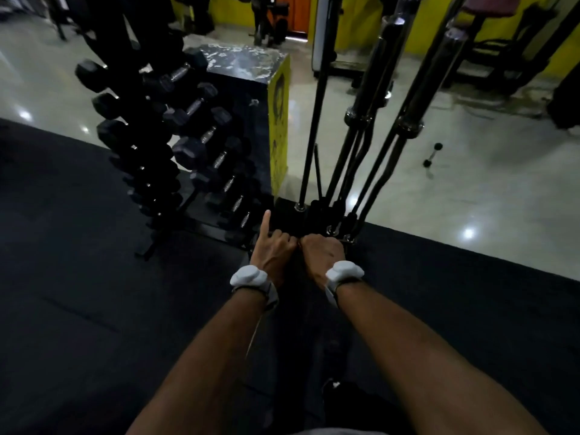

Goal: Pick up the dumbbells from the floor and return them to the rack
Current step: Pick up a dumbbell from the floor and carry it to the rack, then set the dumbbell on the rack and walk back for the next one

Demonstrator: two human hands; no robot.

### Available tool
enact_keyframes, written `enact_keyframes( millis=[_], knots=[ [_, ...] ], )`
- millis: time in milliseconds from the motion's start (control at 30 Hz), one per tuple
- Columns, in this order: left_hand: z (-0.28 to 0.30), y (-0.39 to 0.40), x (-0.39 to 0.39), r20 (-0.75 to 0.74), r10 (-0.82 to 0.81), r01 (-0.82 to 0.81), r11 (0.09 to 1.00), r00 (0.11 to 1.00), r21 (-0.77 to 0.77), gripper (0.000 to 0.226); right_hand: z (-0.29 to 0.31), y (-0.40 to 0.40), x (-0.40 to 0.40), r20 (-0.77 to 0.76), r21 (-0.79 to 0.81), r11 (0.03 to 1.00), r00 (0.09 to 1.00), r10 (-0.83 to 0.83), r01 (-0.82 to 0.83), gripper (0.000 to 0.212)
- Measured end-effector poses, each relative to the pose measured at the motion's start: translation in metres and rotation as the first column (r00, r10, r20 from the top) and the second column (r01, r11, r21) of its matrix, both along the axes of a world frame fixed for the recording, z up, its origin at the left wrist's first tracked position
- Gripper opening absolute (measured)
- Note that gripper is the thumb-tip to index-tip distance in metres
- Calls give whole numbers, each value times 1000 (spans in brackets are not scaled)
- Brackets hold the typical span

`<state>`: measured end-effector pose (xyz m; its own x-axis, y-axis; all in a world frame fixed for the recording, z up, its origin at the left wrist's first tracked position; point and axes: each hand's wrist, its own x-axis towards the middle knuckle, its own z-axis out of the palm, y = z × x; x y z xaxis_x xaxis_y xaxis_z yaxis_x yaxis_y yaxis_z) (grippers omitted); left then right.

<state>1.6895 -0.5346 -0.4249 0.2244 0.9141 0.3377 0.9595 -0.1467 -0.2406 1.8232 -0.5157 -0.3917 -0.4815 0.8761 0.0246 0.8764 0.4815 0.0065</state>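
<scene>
from the head view, your left hand (pixel 276 246) and right hand (pixel 323 251) sit knuckle to knuckle low over the black rubber floor mat (pixel 78 277), just in front of the tall black tiered dumbbell rack (pixel 163 171). both grips look curled narrow, the left with its forefinger pointing straight out toward the rack's lowest tier, but whatever lies under the fists is lost in shadow, so you cannot tell whether either one holds a dumbbell.

the one dumbbell plainly on the floor is the small black-ended dumbbell with a thin metal bar (pixel 432 154), well apart to your right on the glossy pale tiled floor (pixel 470 199). it is probably light and rigid, and its round ends may let it roll on that slick tile. take it by the middle of the bar with a full wrap.

the black hex-headed dumbbells with knurled chrome handles (pixel 201 142) on the rack look dense and heavy. grasp those at the handle centre.

for room, mind the leaning chrome and black barbells (pixel 370 130) in their floor stand just beside your right hand, and the black and yellow box (pixel 276 120) behind the rack. the mat to your left is open, and its edge meets tile on the right.
</scene>
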Motion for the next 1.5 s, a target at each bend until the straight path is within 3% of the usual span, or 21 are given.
enact_keyframes(
  millis=[267,467,567,833,933,1033,1167,1367,1500],
  knots=[
    [13,70,-21,-36,211,-214,962,977,-170,20,0,100,-27,-82,-3,978,975,207,-208,21],
    [53,117,-41,-70,346,-353,928,935,-122,11,29,172,-64,-63,-63,942,944,325,-328,16],
    [71,138,-59,-106,411,-423,893,905,-156,14,45,199,-87,-50,0,939,938,343,-343,18],
    [115,202,-136,-147,423,-432,901,894,-39,15,69,273,-159,-133,214,873,872,470,-438,13],
    [119,230,-171,-146,384,-386,922,912,13,16,80,300,-191,-134,298,875,891,434,-381,5],
    [129,253,-200,-168,391,-396,918,905,3,16,88,319,-223,-111,330,899,934,339,-287,17],
    [148,274,-237,-182,343,-336,939,922,70,19,108,337,-257,-114,414,857,916,384,-308,5],
    [171,290,-276,-211,336,-308,938,918,157,19,128,355,-295,-100,473,828,915,391,-302,6],
    [172,297,-299,-210,383,-357,922,900,151,33,140,363,-314,-46,443,814,897,440,-376,8]
  ],
)
